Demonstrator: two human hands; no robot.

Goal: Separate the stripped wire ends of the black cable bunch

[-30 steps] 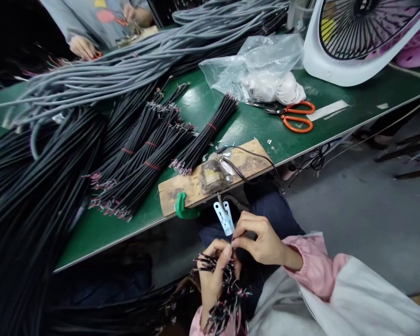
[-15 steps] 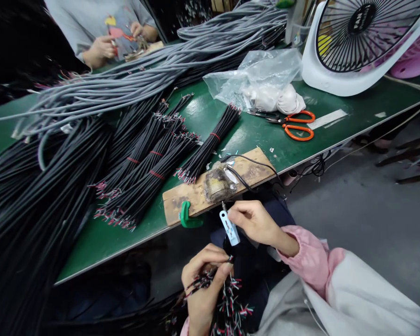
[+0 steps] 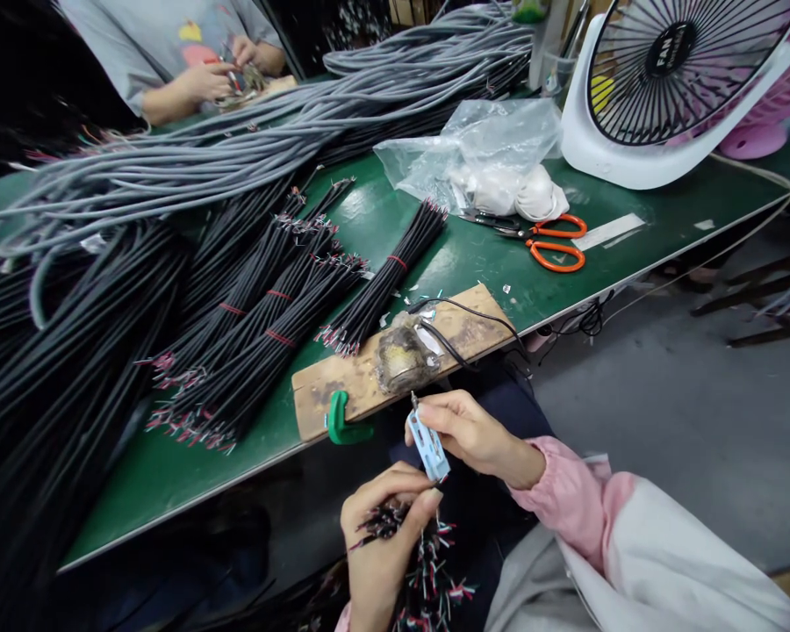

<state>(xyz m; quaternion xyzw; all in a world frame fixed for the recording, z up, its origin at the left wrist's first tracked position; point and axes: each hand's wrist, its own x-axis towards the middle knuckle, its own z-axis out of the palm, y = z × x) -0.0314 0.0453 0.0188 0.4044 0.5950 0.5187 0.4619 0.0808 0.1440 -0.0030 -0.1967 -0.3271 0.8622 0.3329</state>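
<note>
My left hand (image 3: 378, 549) is closed around a bunch of thin black cables (image 3: 427, 575) with red, white and green wire ends. One cable end sticks up between its thumb and forefinger. In a pinch, my right hand (image 3: 480, 434) holds a small light-blue plastic tool (image 3: 431, 449) with a metal tip pointing towards the table. The tool's lower end meets the cable end at my left fingertips; whether the wire is inside it is hard to see. Just beyond is a wooden board (image 3: 316, 399) bearing a stained yellowish block (image 3: 401, 355), with a green clamp (image 3: 339, 420) at its edge.
Banded black cable bundles (image 3: 395, 272) lie on the green table (image 3: 290, 430). Long grey cables (image 3: 237, 149) run across the back. Orange-handled scissors (image 3: 556, 241), a plastic bag (image 3: 493, 132) and a white fan (image 3: 606, 158) are to the right. Opposite, a person's hands (image 3: 211, 79) are at work.
My right hand has brought the light-blue tool down and turned it, so its lower end now meets the cable end in my left hand. The view has shifted slightly.
</note>
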